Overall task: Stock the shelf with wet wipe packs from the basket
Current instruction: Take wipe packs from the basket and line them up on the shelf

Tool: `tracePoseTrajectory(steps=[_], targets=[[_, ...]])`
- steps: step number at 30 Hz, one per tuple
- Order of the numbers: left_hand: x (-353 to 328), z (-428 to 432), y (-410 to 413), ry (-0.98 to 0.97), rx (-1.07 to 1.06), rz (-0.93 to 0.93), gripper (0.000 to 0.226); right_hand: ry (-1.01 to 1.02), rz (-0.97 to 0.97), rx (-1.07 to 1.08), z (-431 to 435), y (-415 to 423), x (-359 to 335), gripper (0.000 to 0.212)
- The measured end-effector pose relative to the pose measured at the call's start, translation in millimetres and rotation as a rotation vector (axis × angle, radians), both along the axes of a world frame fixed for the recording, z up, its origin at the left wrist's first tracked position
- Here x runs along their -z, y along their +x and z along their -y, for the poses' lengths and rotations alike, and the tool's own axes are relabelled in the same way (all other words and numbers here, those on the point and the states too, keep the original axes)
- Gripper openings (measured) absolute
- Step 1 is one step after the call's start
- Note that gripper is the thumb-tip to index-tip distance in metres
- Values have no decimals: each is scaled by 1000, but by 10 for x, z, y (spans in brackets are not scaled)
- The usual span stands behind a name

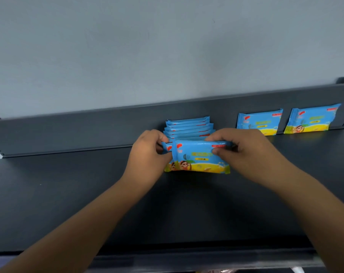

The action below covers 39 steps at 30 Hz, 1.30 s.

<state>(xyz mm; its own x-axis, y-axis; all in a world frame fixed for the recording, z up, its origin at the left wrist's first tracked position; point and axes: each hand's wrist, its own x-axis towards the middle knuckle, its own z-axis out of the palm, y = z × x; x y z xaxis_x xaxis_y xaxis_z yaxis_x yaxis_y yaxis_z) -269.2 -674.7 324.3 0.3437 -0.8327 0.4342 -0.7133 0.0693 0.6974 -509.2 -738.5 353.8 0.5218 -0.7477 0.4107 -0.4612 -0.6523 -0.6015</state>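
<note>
The dark shelf (68, 194) is holding a row of packs (188, 126) at its far middle and two single packs (259, 122) leaning far right. The left hand (147, 152) and right hand (246, 152) are setting the front pack (196, 158) against that row, fingers gripping its top corners. Judging by the bare shelf, plenty of stocking is waiting.
</note>
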Motion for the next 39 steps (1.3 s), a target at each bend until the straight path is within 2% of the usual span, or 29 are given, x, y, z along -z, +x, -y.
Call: tracePoseTrajectory(steps=[4, 13, 16, 19, 22, 31, 39], targets=[[4, -19, 58, -23, 54, -61, 46, -117, -140, -10, 54, 121, 82, 26], [6, -118, 72, 20, 161, -254, 39, -358, -248, 50, 23, 273, 197, 21], [10, -113, 77, 38, 178, -195, 45, -365, -278, 79, 1, 310, 196, 25], [29, -73, 89, 66, 147, -88, 60, -365, -377, 91, -42, 305, 196, 40], [17, -54, 100, 80, 131, -45, 64, -369, -411, 120, -54, 295, 183, 54], [-15, -73, 87, 117, 92, 66, 73, -388, -483, 154, -87, 308, 154, 68], [-7, -136, -41, 110, 90, 173, 100, -332, -506, 135, -87, 305, 154, 88]])
